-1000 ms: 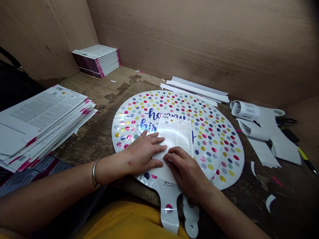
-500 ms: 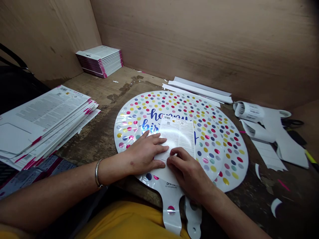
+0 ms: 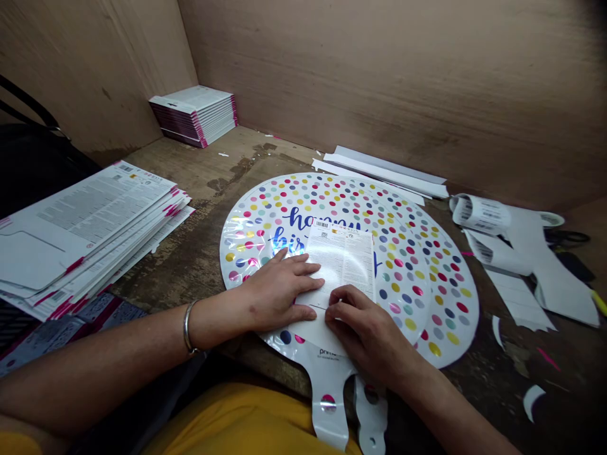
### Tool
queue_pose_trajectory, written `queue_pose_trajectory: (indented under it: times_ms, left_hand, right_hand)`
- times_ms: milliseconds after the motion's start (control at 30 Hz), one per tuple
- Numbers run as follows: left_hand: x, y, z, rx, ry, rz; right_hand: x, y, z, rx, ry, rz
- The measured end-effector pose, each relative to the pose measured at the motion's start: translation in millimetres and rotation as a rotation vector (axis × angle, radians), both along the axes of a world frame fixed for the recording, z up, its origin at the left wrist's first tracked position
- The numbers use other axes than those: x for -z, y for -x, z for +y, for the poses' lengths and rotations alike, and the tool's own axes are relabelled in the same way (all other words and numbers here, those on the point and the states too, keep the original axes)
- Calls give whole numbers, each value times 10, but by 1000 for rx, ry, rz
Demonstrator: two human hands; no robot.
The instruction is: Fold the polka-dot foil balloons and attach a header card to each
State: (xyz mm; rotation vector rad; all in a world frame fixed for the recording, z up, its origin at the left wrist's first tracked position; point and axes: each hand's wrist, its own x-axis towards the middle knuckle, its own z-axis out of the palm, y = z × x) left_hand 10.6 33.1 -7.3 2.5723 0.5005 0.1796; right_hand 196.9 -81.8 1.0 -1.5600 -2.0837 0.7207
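A flat foil balloon [image 3: 256,218] with coloured dots and blue lettering lies before me, its tail pointing toward my lap. A second dotted foil balloon [image 3: 458,322] shows from under its right side. On top rests a white printed card sleeve [image 3: 348,256] with a barcode and a thin slit line across its lower part. My left hand [image 3: 284,292] lies flat with fingers stretched over the sleeve's left side and the foil. Beside the slit, my right hand [image 3: 367,332] is curled with its fingertips pressed together; whatever they pinch is hidden.
A stack of similar printed sleeves [image 3: 90,234] lies at left, and a neat pile [image 3: 199,114] stands in the back corner. White paper strips [image 3: 386,177] lie behind the balloons. A curled label roll [image 3: 488,218], dark scissors [image 3: 569,237] and paper scraps [image 3: 533,401] are at right.
The whole view has shifted slightly, so everything appears a little further right. Both hands keep nearly the same places on the sleeve.
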Motion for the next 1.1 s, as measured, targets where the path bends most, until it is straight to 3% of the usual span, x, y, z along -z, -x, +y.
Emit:
queue_pose_trajectory:
  times_ms: [167,333,467,767,1100]
  left_hand:
    - [31,4,14,15,-6,-30]
    - [48,7,25,11,-5,-31]
    - [51,3,48,31,-12,-21]
    - [50,-21,85,64,-19,-42]
    - [37,-16,93,67,-22,-7]
  right_hand:
    - [24,21,40,13,-42,-10]
    - [-35,-51,9,-48,22,-18]
    - [-105,-131,44,35,-35,-64]
    - [-77,1,228,-191,-43,-240]
    - [-109,-29,229,-149,-25,-196]
